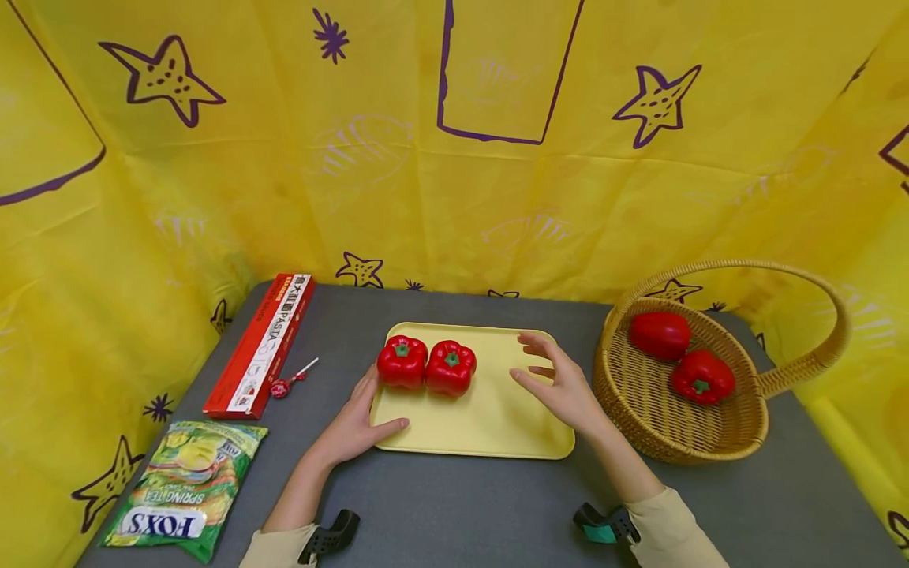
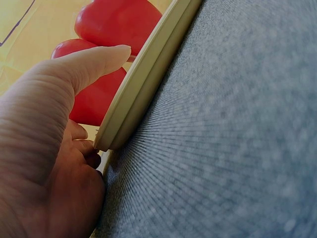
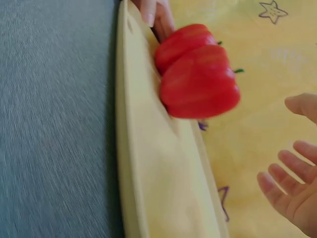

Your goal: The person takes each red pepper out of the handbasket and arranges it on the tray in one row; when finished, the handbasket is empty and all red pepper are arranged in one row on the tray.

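Two red bell peppers, the left one [image 1: 402,362] and the right one [image 1: 450,368], stand side by side with green stems up on the left half of a pale yellow tray [image 1: 511,426]. My left hand [image 1: 358,418] holds the tray's left edge, its thumb reaching over the rim and its fingers along the outer side. In the left wrist view the thumb [image 2: 99,62] overlaps the peppers. Over the tray's right part hovers my right hand [image 1: 561,386], fingers spread and loosely bent, with nothing in it.
Right of the tray stands a wicker basket [image 1: 653,410] with a tall handle, holding a red bell pepper [image 1: 701,377] and another smooth red item [image 1: 660,335]. At left lie a red pasta box [image 1: 259,347], a lollipop [image 1: 282,387] and a green candy bag [image 1: 188,485]. Yellow cloth hangs behind.
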Demonstrator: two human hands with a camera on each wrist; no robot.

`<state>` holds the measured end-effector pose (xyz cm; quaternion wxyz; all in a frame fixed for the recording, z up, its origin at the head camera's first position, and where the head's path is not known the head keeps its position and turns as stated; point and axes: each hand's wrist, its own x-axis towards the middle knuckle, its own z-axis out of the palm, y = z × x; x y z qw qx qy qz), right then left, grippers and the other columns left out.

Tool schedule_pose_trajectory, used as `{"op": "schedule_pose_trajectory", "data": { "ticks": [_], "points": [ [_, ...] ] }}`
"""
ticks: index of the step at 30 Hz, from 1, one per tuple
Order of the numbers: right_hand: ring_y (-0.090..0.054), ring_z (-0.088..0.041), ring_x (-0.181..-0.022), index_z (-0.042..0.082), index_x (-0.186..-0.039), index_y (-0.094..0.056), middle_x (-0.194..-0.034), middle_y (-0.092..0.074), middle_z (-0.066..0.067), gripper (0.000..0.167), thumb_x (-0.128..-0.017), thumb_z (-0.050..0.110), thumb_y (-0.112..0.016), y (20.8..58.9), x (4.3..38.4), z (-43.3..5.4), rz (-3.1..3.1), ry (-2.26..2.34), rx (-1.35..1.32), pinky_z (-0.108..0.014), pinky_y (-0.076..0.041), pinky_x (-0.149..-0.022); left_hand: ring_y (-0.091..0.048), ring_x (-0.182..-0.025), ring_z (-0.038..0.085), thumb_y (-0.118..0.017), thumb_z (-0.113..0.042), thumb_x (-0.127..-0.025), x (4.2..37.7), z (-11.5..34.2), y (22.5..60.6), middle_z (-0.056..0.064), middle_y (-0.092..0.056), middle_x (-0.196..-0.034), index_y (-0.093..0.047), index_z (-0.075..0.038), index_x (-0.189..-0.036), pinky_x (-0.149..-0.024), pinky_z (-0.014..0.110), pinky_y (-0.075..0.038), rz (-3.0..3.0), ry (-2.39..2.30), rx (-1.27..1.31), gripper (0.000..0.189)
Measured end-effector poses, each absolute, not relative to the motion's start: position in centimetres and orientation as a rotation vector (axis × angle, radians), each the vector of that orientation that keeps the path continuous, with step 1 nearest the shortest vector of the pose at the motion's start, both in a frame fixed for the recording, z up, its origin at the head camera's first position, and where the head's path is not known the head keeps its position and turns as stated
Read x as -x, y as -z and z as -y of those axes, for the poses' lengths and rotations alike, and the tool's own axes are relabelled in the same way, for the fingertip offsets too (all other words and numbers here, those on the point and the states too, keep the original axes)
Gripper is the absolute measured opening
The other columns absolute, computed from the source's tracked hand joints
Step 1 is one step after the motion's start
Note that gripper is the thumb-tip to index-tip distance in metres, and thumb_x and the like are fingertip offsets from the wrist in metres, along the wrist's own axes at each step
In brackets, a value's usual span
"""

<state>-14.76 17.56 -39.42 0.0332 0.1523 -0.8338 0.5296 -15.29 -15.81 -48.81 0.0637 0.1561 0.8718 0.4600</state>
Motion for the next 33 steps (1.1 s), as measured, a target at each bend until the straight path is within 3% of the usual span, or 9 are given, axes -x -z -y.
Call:
{"op": "schedule_pose_trajectory", "data": {
  "ticks": [3,6,11,15,26,33],
  "points": [
    [-0.047,-0.045,-0.123,-0.004,-0.138,-0.045,-0.137,-0.049,-0.024,0.053,-0.090,0.002,-0.068,38.3,14.2,-18.5,2.552,-1.596,-0.476,-0.059,-0.045,-0.094,-0.012,-0.145,0.039,-0.078,-0.037,-0.081,15.4,15.8,48.9,0.020,-0.013,-0.160,-0.014,-0.002,-0.155,-0.111,0.063,-0.017,-2.642,-1.393,-0.483,0.104],
    [-0.049,-0.040,-0.123,-0.002,-0.139,-0.045,-0.138,-0.049,-0.021,0.053,-0.091,0.003,-0.067,39.0,14.5,-20.2,2.535,-1.556,-0.467,-0.057,-0.047,-0.093,-0.013,-0.145,0.039,-0.078,-0.037,-0.081,15.4,15.8,49.0,0.020,-0.013,-0.160,-0.015,-0.002,-0.155,-0.111,0.063,-0.018,-2.652,-1.391,-0.488,0.104],
    [-0.051,-0.030,-0.122,0.009,-0.141,-0.047,-0.139,-0.051,-0.010,0.051,-0.093,0.010,-0.067,40.1,14.9,-22.9,2.533,-1.501,-0.425,-0.031,-0.051,-0.091,-0.013,-0.145,0.038,-0.078,-0.037,-0.080,15.3,15.8,49.0,0.020,-0.014,-0.160,-0.015,-0.002,-0.155,-0.111,0.063,-0.018,-2.659,-1.391,-0.496,0.104],
    [-0.052,-0.030,-0.121,0.009,-0.140,-0.048,-0.137,-0.052,-0.011,0.050,-0.093,0.012,-0.067,40.1,14.6,-24.4,2.512,-1.492,-0.399,-0.017,-0.048,-0.088,-0.013,-0.145,0.039,-0.078,-0.037,-0.080,15.3,15.8,49.0,0.020,-0.014,-0.160,-0.015,-0.002,-0.155,-0.111,0.064,-0.018,-2.659,-1.392,-0.498,0.104],
    [-0.054,-0.028,-0.115,0.009,-0.139,-0.050,-0.134,-0.056,-0.009,0.049,-0.095,0.021,-0.066,38.8,13.8,-28.0,2.614,-1.328,-0.240,-0.010,-0.046,-0.083,-0.013,-0.144,0.039,-0.077,-0.037,-0.081,15.2,15.8,49.0,0.020,-0.013,-0.160,-0.013,-0.002,-0.155,-0.111,0.064,-0.018,-2.640,-1.397,-0.473,0.105],
    [-0.056,-0.007,-0.107,0.009,-0.135,-0.054,-0.126,-0.058,-0.010,0.043,-0.095,0.022,-0.065,37.8,13.5,-30.2,2.657,-1.263,-0.189,-0.008,-0.044,-0.084,-0.014,-0.144,0.038,-0.079,-0.035,-0.080,15.2,15.8,48.9,0.019,-0.014,-0.160,-0.014,-0.003,-0.155,-0.111,0.063,-0.018,-2.635,-1.418,-0.474,0.104]
  ]
}}
